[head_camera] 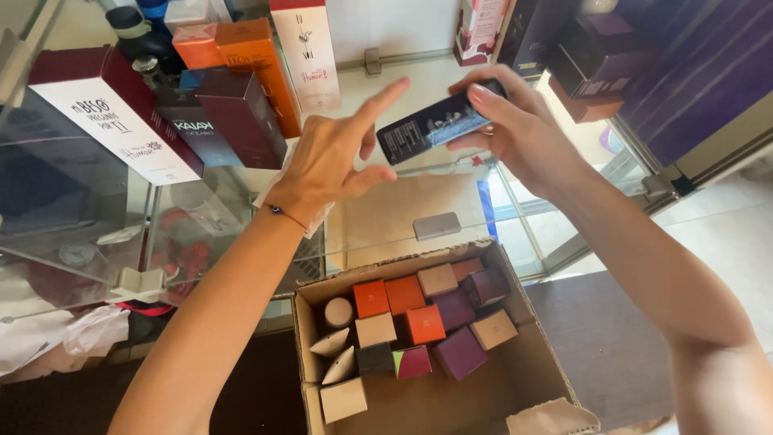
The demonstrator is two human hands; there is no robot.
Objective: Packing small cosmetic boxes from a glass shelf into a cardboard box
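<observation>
My right hand (pixel 523 133) holds a slim dark rectangular carton with pale print (pixel 435 122) above the glass display bench (pixel 80 234); the grip is clamped on its right end, thumb on top, fingers beneath. The carton lies tilted, left end lower, well above the open box below.

My left hand (pixel 326 161) is raised just beside the carton's left end, grip apart, fingers spread, index finger pointing up and right, thumb near the carton's lower corner. I cannot tell if it touches. A thin bracelet with a dark bead (pixel 278 210) sits at that wrist.

On the bench top, far left: a long maroon-and-white carton (pixel 113 113) lying slantwise. Beside it, a dark maroon upright carton (pixel 240 117), then an orange tall carton (pixel 258 64) and a white tall carton with a red top (pixel 306 56). Far right: a stack of dark purple boxes (pixel 596 56).

Below my hands, an open brown cardboard box (pixel 515 379) holds small cartons standing on end: orange, purple, tan, one green-and-magenta.
</observation>
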